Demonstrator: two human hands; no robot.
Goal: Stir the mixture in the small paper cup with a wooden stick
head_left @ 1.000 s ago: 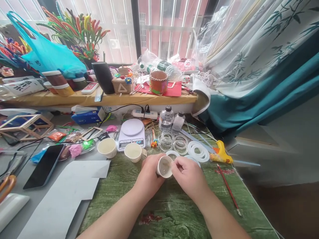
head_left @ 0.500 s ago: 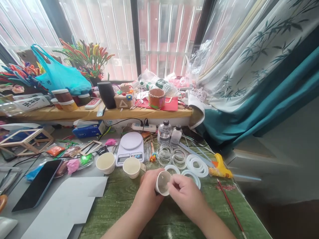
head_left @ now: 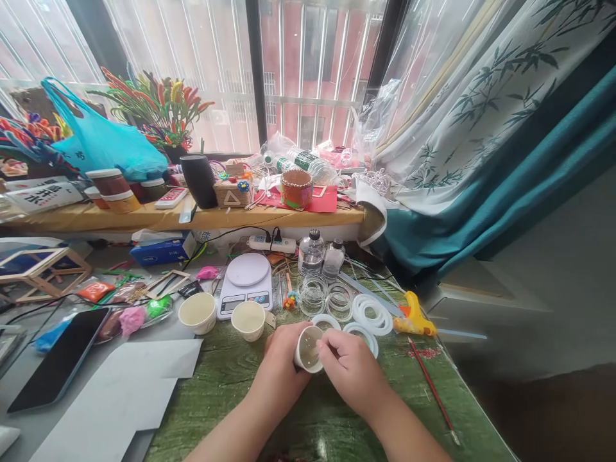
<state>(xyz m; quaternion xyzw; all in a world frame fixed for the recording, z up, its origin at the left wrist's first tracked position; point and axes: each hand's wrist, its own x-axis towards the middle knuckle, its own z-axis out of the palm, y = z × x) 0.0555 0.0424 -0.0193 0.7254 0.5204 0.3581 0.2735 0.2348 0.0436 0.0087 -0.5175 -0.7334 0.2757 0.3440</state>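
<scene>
Two hands are over a green mat (head_left: 219, 410) with a wood look. The left hand (head_left: 282, 362) curls around a white paper cup (head_left: 308, 350) and holds it tipped, with its open end turned toward the right hand (head_left: 351, 371). The right hand's fingertips (head_left: 325, 343) are pressed together at the cup's rim, but it is hard to tell if they pinch anything. The cup is held just above the mat, between the two hands.

Two more paper cups are close by. One (head_left: 249, 321) stands on the mat, and one (head_left: 197, 313) stands on the gray table (head_left: 158, 324) beside it. The held cup and the right hand get in the way of two white rings (head_left: 360, 337), so parts of them are hidden. One more pile of white rings (head_left: 370, 314) lies just past them. Two stacks of clear rings (head_left: 312, 295) sit behind those, near two small bottles (head_left: 320, 253). There is one kitchen scale (head_left: 245, 287), one yellow glue gun (head_left: 414, 321), one red paintbrush (head_left: 433, 391), and one phone (head_left: 60, 359).
</scene>
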